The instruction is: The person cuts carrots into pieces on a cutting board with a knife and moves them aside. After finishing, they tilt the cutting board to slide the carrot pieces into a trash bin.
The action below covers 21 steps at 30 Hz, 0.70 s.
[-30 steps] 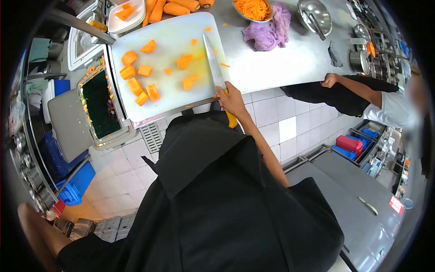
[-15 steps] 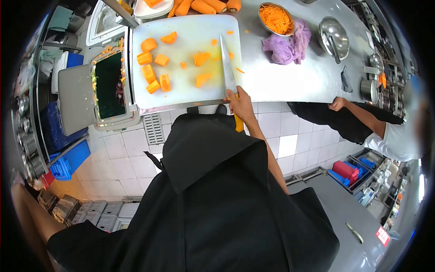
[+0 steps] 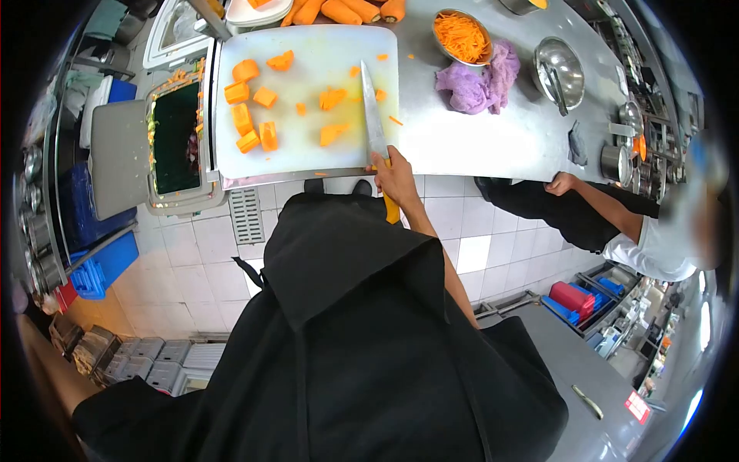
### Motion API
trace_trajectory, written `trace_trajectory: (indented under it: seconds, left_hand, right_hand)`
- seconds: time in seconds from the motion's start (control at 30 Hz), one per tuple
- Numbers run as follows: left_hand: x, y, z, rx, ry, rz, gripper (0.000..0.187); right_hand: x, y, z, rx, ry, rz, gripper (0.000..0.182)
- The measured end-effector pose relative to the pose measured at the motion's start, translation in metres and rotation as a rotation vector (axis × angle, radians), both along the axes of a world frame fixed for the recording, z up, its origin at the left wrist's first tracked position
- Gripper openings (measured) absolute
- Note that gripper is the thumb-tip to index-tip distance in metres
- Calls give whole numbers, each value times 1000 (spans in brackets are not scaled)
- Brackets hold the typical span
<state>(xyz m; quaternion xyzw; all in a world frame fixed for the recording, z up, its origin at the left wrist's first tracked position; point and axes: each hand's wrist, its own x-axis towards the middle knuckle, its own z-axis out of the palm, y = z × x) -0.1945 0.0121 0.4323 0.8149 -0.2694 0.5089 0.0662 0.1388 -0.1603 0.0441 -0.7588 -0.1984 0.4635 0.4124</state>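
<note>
My right hand (image 3: pixel 396 179) is closed around the yellow handle of a kitchen knife (image 3: pixel 373 114). Its long blade points away from me and lies over the right part of a white cutting board (image 3: pixel 308 54). Several orange carrot chunks (image 3: pixel 242 118) are grouped on the board's left side, left of the knife. Nearer the blade are cut carrot pieces (image 3: pixel 332 98) and small scraps on a yellow-stained patch. My left arm (image 3: pixel 50 369) reaches out to the far left, and its hand is beyond the visible edge.
Whole peeled carrots (image 3: pixel 339 11) lie behind the board. To the right are a bowl of shredded carrot (image 3: pixel 462 37), a purple cloth (image 3: pixel 471 86) and a metal bowl (image 3: pixel 560 73) with a utensil. An open bin (image 3: pixel 175 138) stands left. Another person's hand (image 3: pixel 563 183) is near the counter's edge.
The whole scene has shifted slightly left in view. My right hand still grips the knife, and the carrot pieces keep their places on the board.
</note>
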Motion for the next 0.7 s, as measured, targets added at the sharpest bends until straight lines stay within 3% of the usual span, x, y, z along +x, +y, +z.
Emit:
trace_trajectory:
  seconds: [0.47, 0.53, 0.63, 0.7]
  left_hand:
    - [5, -3, 7, 13, -9, 8, 33]
    - [10, 2, -1, -13, 15, 52, 34]
    - [32, 36, -46, -229, 183, 277, 34]
    - [84, 45, -154, -706, 636, 541, 35]
  right_hand:
    - [-1, -6, -5, 40, 37, 37, 27]
    - [0, -5, -15, 114, 121, -60, 29]
    - [0, -14, -12, 177, 108, -115, 27]
    - [7, -18, -8, 220, 87, -120, 26]
